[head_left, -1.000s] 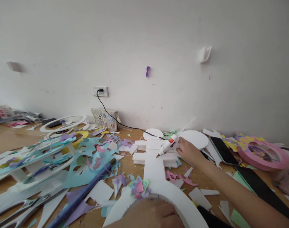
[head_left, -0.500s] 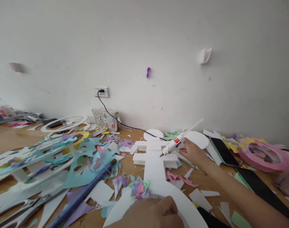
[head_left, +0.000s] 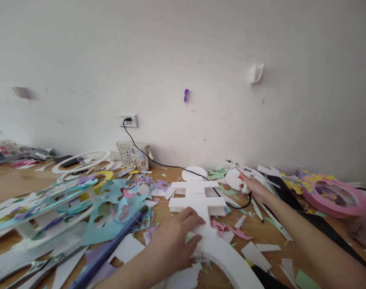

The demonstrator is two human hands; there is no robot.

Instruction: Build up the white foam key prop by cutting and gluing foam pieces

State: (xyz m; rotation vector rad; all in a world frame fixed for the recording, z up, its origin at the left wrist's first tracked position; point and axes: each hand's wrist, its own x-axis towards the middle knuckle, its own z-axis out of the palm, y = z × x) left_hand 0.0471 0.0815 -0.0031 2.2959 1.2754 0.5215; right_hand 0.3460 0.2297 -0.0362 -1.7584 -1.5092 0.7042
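Observation:
My left hand [head_left: 181,241] curls over the white foam board frame [head_left: 227,253], fingers and thumb gripping it where the straight stem meets the curved ring. A bit of green paper shows between the fingers; the rest of the paper flower is hidden under the hand. Two crosspieces [head_left: 176,204] lie across the stem. At the back right, my right hand [head_left: 253,188] is closed around a white hot glue gun [head_left: 244,188]. Its metal nozzle points up and left, near a white foam disc [head_left: 232,178]. The black cord [head_left: 167,165] runs from the gun to the wall socket.
On the left stand a layered white ring structure [head_left: 35,224], scissors [head_left: 44,263] and a dark blue rod [head_left: 110,249]. Coloured paper scraps cover the wooden table. A pink ring [head_left: 330,198] lies right; a pencil case [head_left: 134,155] leans on the wall.
My right hand has carried the glue gun back and right, off the crosspieces, and the nozzle has turned upward. My left hand has moved forward over the flower. The foam frame's ring has shifted.

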